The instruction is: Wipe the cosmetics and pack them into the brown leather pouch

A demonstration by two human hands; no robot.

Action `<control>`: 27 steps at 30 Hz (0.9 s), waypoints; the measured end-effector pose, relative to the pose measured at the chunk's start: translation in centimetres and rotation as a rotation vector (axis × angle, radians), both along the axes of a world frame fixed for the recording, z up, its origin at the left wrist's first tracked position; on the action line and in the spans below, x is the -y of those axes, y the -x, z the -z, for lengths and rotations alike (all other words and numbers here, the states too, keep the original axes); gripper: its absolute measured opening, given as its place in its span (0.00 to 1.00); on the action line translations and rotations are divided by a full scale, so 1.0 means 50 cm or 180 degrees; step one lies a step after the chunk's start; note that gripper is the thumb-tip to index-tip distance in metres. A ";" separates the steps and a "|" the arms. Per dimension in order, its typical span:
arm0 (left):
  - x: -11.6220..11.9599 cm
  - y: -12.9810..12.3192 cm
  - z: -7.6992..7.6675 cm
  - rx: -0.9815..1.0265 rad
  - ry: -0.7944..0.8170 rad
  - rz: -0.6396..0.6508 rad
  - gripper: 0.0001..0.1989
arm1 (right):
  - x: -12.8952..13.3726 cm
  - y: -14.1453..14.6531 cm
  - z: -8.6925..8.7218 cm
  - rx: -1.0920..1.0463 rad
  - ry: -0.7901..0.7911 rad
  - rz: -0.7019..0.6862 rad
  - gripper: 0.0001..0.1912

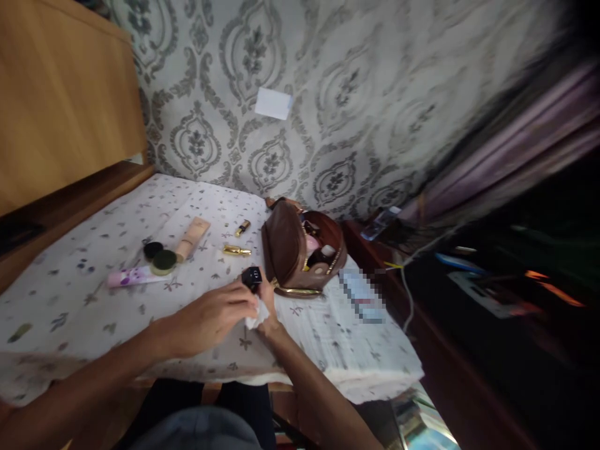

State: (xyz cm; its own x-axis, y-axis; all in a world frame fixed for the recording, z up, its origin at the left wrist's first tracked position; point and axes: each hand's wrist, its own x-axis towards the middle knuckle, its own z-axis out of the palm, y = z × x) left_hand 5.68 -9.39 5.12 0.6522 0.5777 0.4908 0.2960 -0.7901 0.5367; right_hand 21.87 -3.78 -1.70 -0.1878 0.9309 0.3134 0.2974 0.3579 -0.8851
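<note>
My left hand [209,320] is closed, its fingers pressing a crumpled white tissue [257,315] against a small item with a square black cap [252,277]. From the right side my right hand [268,301] wraps round that same black-capped item, which looks like a cosmetic bottle; its lower part is hidden by my fingers. Just right of my hands stands an unzipped brown cosmetic bag [285,247] with several makeup items inside. Beyond my hands lie a gold tube [235,250] and a small black-and-gold tube [242,228].
To the left lie a beige squeeze tube [193,237], a round dark compact [164,262], another dark round item [152,250] and a pink-and-purple tube [134,276]. A blurred flat object [362,295] rests right of the bag. A white cable [410,294] hangs past the table's right edge.
</note>
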 end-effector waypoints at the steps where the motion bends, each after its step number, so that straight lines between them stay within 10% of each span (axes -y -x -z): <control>1: 0.002 0.006 -0.003 0.0039 0.0162 0.0069 0.14 | 0.001 -0.005 -0.004 -0.0040 0.0006 0.0111 0.13; 9: -0.027 0.023 -0.025 0.0343 0.1338 -0.0263 0.15 | 0.029 -0.109 -0.093 -0.0856 0.0612 0.0191 0.23; 18: -0.115 -0.162 -0.074 -0.0028 0.1640 0.0055 0.29 | -0.041 -0.268 -0.289 -0.0143 -0.0440 0.0895 0.21; 27: -0.173 -0.244 -0.041 -0.1404 0.1286 -0.0101 0.26 | -0.107 -0.345 -0.323 0.1520 0.0013 0.1006 0.24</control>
State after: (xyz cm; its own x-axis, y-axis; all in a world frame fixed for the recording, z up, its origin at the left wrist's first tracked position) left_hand 17.89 -0.74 7.18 0.7239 0.6846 -0.0850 0.5793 -0.5363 0.6139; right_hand 39.10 1.55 14.43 -0.0201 0.9659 0.2583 0.7567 0.1836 -0.6275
